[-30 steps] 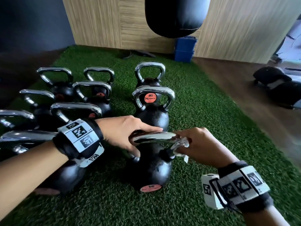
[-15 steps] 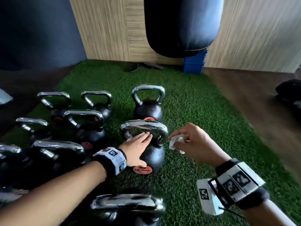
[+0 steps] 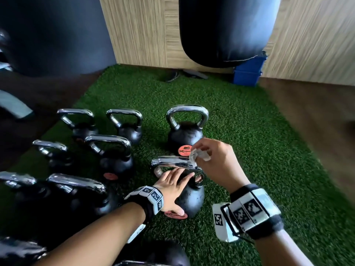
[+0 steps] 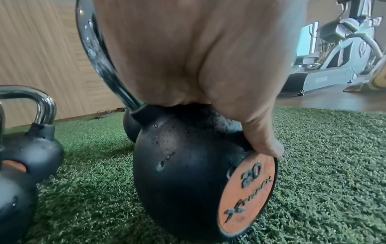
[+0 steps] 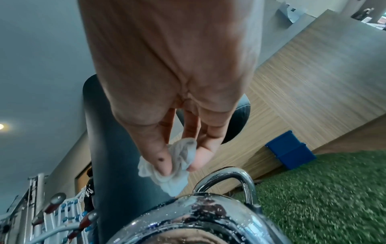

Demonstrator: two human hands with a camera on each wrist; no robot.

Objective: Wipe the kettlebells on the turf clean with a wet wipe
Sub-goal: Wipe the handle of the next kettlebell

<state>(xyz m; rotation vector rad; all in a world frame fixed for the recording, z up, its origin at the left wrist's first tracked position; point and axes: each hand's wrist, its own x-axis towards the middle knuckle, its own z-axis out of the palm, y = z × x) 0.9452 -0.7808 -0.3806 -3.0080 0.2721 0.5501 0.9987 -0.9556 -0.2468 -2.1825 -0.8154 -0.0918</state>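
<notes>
A black punching bag [image 3: 228, 29] hangs over the far edge of the green turf [image 3: 249, 143]. Near the turf's middle stands a black kettlebell [image 3: 190, 198], further kettlebells grouped toward the left edge. The left hand [image 3: 172, 187] rests flat, fingers straight, on its body. The right hand [image 3: 215, 160] pinches a crumpled wet wipe [image 5: 169, 166] touching its chrome handle [image 3: 176, 164].

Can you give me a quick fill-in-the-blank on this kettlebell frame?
1. The right hand pinches a crumpled ____.
2. The left hand rests flat on the kettlebell marked ____.
3. The kettlebells stand on green ____.
4. A black ____ bag hangs above the blue box.

Missing words: wet wipe; 20; turf; punching
</notes>
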